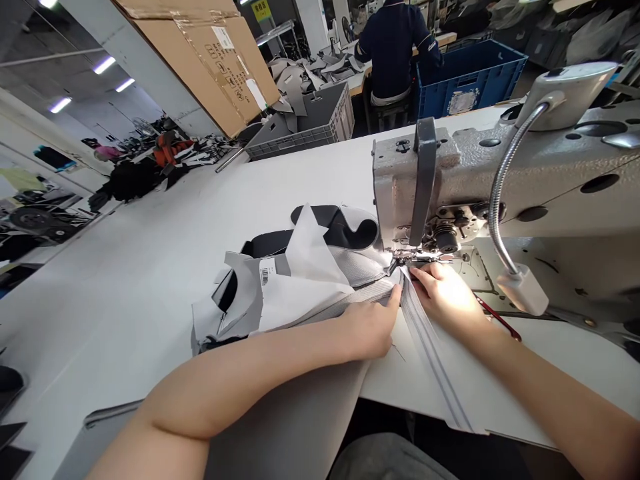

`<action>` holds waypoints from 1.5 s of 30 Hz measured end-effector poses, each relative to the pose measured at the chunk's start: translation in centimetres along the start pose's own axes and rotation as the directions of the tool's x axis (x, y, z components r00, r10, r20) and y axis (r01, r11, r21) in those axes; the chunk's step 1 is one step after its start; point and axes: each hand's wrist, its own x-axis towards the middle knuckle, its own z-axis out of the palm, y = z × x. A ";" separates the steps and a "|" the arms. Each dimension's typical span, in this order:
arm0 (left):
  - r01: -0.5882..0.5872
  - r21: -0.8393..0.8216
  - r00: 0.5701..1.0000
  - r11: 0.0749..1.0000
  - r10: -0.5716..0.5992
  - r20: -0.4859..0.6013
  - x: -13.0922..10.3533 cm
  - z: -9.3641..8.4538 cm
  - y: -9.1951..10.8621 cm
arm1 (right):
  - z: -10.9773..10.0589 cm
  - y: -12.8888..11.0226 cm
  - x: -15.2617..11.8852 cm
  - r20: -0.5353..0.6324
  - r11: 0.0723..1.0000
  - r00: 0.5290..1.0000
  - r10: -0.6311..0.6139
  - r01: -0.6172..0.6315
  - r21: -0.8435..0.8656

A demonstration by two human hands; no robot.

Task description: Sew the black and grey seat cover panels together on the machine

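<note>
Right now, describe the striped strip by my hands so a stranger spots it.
Find the big sewing machine on the right of the white table. From its lit working end, between the left hand and the right hand, a narrow grey strip runs toward the table's near edge. Unlike the broad fabric pieces to its left, it has darker lines along its length.

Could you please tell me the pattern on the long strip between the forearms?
The strip is pale grey with darker lengthwise lines; head view.

Illegible print on cardboard box (210, 70), yellow sign (261, 9), and barcode label (267, 270) on fabric (300, 303).
</note>
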 end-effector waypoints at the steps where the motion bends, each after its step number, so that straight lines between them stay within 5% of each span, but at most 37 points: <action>1: -0.008 -0.016 1.000 1.000 0.008 0.006 -0.2 0.0 -0.1 | 0.0 -0.1 0.0 0.008 1.000 1.000 0.007 -0.007 -0.009; 12: -0.058 -0.130 0.998 0.990 0.059 0.003 1.6 -1.4 -0.2 | 0.3 -0.2 -0.1 0.054 0.991 0.990 -0.133 0.132 0.015; 22: -0.173 -0.123 0.969 0.977 0.147 -0.197 -0.1 1.8 -1.0 | 0.6 0.5 -0.2 -0.053 0.994 0.994 -0.096 0.098 0.041; 25: -0.176 -0.143 0.960 0.974 0.137 -0.245 0.2 2.7 -1.3 | 0.2 0.1 -0.4 -0.058 0.985 0.984 -0.168 0.170 0.031; 32: -0.176 -0.114 0.945 0.978 0.136 -0.299 1.8 2.3 -1.2 | -0.2 -0.3 -0.3 -0.076 0.956 0.953 -0.292 0.292 -0.016; 39: -0.140 -0.001 0.925 0.990 0.131 -0.356 3.9 1.0 -1.2 | -0.1 0.1 -0.1 -0.025 0.970 0.970 -0.242 0.242 -0.010; 45: 0.011 -0.106 0.968 0.994 -0.037 -0.246 1.1 0.5 -1.4 | -0.1 0.1 -0.1 -0.007 0.993 0.994 -0.111 0.110 -0.029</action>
